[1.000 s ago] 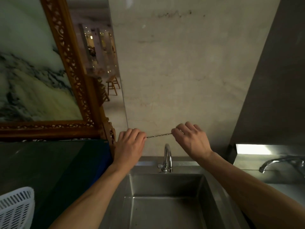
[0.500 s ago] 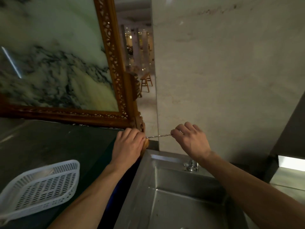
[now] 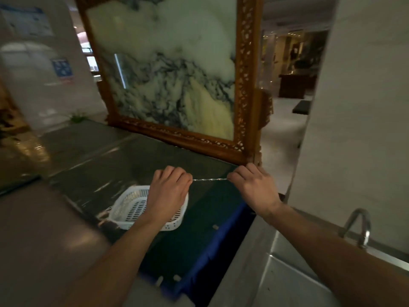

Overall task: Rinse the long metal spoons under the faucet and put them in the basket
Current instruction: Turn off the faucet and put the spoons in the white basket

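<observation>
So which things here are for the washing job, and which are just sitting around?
For the job:
spoon, held by left hand and right hand
basket
faucet
sink

Just there:
framed picture
blue cloth

Both my arms reach forward, bare to the elbow. My left hand [image 3: 168, 191] is curled, knuckles up, pinching one end of a spoon [image 3: 209, 179] — my right hand [image 3: 254, 187], just to its right, pinches the other end, fingers curled.
</observation>
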Motion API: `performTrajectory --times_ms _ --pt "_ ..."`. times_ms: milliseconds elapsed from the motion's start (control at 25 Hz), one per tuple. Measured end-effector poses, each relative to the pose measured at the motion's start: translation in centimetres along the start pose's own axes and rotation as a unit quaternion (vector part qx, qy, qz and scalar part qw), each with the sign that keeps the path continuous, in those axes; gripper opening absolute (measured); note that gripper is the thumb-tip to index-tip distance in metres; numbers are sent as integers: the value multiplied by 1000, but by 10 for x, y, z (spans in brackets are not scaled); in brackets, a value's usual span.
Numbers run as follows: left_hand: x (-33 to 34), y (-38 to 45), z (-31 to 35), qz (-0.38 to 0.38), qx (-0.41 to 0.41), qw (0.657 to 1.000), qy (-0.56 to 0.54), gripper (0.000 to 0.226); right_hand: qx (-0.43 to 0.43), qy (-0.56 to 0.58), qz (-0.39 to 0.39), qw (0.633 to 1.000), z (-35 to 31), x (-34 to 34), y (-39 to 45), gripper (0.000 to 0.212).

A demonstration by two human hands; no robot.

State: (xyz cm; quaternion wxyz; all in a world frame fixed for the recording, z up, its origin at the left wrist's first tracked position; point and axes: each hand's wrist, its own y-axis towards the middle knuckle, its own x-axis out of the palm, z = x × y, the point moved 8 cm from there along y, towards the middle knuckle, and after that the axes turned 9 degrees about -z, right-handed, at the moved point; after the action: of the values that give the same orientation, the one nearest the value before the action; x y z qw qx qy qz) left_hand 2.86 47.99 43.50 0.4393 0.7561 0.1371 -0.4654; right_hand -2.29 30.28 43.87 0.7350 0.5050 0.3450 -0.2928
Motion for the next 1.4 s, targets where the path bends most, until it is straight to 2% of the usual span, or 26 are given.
performTrajectory --times_ms 240,400,640,840,1120,1400 --pt "7 -52 -110 -31 -47 998 34 10 -32 27 -20 999 -95 31 69 24" --pt "18 -69 -154 -31 -69 996 41 10 -43 56 -43 997 -133 54 95 26" --pt "38 -70 -173 -37 -89 993 67 15 -59 62 -58 995 -140 81 115 29" --pt "49 -59 -170 -69 -105 989 82 23 -67 75 -73 992 -128 92 123 27" --pt "58 -60 -163 -95 -109 985 93 19 -97 73 -104 987 -127 110 124 31" --pt "84 -56 -189 -115 -103 984 93 20 -99 83 -110 985 -140 132 141 34"
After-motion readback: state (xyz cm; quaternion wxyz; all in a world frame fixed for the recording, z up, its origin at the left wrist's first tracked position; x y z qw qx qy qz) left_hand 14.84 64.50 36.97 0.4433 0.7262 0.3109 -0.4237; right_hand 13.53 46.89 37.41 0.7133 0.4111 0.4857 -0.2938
